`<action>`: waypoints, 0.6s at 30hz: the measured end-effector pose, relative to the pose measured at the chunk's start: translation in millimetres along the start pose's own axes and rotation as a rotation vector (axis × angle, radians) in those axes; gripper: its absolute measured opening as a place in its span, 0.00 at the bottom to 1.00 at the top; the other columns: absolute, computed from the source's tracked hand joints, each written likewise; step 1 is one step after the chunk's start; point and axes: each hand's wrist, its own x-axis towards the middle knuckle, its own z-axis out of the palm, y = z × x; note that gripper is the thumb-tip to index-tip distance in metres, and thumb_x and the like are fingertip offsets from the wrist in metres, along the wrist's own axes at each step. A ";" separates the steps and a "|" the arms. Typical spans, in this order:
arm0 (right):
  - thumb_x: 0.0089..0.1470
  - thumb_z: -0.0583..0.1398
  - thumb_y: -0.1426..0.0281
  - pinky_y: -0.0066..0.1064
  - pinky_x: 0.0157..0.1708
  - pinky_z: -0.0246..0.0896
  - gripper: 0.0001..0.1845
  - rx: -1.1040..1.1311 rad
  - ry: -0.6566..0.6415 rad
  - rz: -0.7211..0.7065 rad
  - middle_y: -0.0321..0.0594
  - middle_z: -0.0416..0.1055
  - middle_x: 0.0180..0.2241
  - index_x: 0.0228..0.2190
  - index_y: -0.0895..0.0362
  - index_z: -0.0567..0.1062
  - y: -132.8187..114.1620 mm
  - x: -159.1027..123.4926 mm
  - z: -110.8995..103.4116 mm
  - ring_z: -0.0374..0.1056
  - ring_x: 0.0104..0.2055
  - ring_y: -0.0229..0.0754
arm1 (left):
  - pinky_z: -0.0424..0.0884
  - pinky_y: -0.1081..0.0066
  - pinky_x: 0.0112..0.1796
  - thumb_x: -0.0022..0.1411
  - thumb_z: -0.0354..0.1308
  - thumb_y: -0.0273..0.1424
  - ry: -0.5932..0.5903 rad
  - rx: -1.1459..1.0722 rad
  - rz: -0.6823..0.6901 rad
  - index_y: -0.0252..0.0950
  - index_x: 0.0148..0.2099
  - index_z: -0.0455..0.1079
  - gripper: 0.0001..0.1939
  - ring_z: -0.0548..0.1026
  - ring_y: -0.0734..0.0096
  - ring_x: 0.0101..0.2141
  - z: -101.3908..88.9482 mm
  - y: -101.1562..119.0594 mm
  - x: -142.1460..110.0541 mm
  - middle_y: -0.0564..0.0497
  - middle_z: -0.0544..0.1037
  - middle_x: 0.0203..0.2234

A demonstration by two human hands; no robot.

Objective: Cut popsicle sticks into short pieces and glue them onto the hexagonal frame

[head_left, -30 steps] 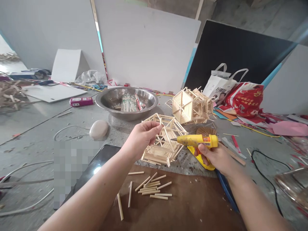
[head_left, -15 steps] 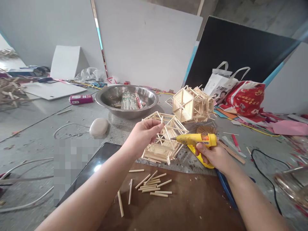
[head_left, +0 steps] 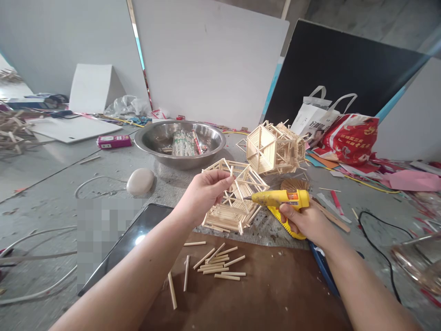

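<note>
My left hand point(head_left: 208, 191) pinches a short wooden stick point(head_left: 232, 171) between thumb and fingertips, over a hexagonal frame of wooden sticks point(head_left: 225, 218). My right hand point(head_left: 299, 218) is wrapped round the handle of a yellow glue gun point(head_left: 280, 198), its nozzle pointing left across the frame's right side. Whether the nozzle touches the frame, I cannot tell. Several loose sticks point(head_left: 215, 265) lie on the brown board point(head_left: 265, 289) below my hands. Behind the frame a larger stick model point(head_left: 272, 149) rests on its side.
A steel basin point(head_left: 148, 149) with wrapped sticks stands behind my left hand. Left of it are a white rounded object point(head_left: 140, 181) and a purple packet point(head_left: 114, 141). A dark tablet point(head_left: 127, 246) lies under my left forearm. Bags point(head_left: 351, 138) and a black cable point(head_left: 379, 250) are at right.
The whole view has shifted very slightly. Both hands, the stick and the glue gun keep nearly the same places relative to the frame.
</note>
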 end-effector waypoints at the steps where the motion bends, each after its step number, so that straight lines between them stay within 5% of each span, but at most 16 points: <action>1: 0.40 0.55 0.51 0.23 0.10 0.45 0.21 -0.003 0.004 -0.004 0.29 0.54 0.09 0.21 0.58 0.66 0.3 0.2 0.1 0.51 0.11 0.31 | 0.47 0.79 0.15 0.48 0.55 0.34 0.002 -0.002 0.002 0.34 0.27 0.66 0.08 0.54 0.86 0.14 0.3 0.2 -0.1 0.58 0.61 0.13; 18: 0.39 0.56 0.52 0.24 0.10 0.45 0.20 -0.001 0.028 -0.005 0.30 0.54 0.09 0.21 0.59 0.68 4.8 0.0 -1.8 0.50 0.11 0.30 | 0.48 0.79 0.16 0.47 0.56 0.34 -0.011 0.002 -0.017 0.34 0.28 0.67 0.08 0.54 0.86 0.14 0.2 -0.2 0.2 0.58 0.61 0.12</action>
